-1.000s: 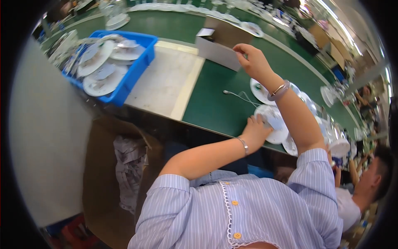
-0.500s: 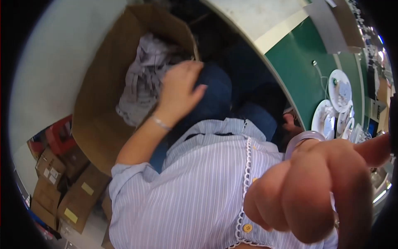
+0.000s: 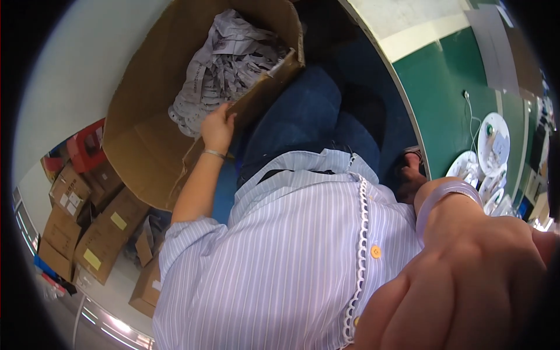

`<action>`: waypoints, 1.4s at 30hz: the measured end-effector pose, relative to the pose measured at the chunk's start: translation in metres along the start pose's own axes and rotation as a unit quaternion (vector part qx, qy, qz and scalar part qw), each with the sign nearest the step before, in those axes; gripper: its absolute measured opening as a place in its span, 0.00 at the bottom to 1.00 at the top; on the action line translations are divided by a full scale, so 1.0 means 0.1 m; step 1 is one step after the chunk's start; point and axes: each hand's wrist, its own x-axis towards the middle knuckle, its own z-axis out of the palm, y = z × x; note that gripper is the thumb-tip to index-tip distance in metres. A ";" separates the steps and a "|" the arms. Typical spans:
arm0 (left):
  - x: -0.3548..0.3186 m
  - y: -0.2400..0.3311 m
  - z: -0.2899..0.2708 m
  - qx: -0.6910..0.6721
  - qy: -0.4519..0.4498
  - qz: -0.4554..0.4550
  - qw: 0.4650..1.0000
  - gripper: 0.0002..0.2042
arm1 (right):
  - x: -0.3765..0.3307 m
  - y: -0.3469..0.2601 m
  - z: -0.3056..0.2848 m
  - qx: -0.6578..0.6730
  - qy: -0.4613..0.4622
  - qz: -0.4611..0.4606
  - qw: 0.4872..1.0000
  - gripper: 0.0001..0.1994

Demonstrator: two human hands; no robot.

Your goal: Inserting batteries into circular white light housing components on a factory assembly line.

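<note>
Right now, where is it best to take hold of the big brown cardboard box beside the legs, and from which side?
Probably the upper rim of the big brown cardboard box, from the leg side. The left hand already rests on that wall, whose edge is stiff and bare; crumpled paper scraps fill the inside.

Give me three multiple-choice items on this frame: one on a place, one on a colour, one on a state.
1. Where is the left hand?
A. at the edge of the large brown cardboard box
B. on the green tabletop
C. on the stacked small cartons

2. What colour is the button on the striped shirt?
A. black
B. orange
C. green

3. How is the right hand?
A. spread flat on the tabletop
B. gripping a white disc
C. raised close to the camera, fingers curled

Key: 1 A, its fingers rest against the box wall beside the crumpled white paper. 2 B, it shows orange by the lace trim. 3 C, it fills the lower right corner, blurred and bent.
</note>
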 end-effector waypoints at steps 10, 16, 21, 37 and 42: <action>-0.13 0.17 0.07 -0.016 0.003 -0.024 1.000 0.11 | 0.24 0.11 -0.26 0.005 -0.072 0.033 0.997 0.26; -0.11 0.16 0.07 -0.044 0.031 0.011 0.998 0.10 | 0.09 0.46 -0.18 -0.019 -0.069 0.044 0.996 0.25; 0.01 0.05 0.13 -0.027 0.043 0.031 0.998 0.11 | 0.05 0.60 -0.16 -0.070 -0.071 0.024 0.995 0.25; 0.40 -0.09 -0.07 0.046 0.065 0.002 0.997 0.18 | -0.48 0.82 -0.87 -0.379 0.266 0.189 0.866 0.13; 0.55 -0.06 -0.14 0.094 0.051 -0.018 0.994 0.17 | -0.66 1.16 -1.42 -0.353 0.360 0.146 0.851 0.09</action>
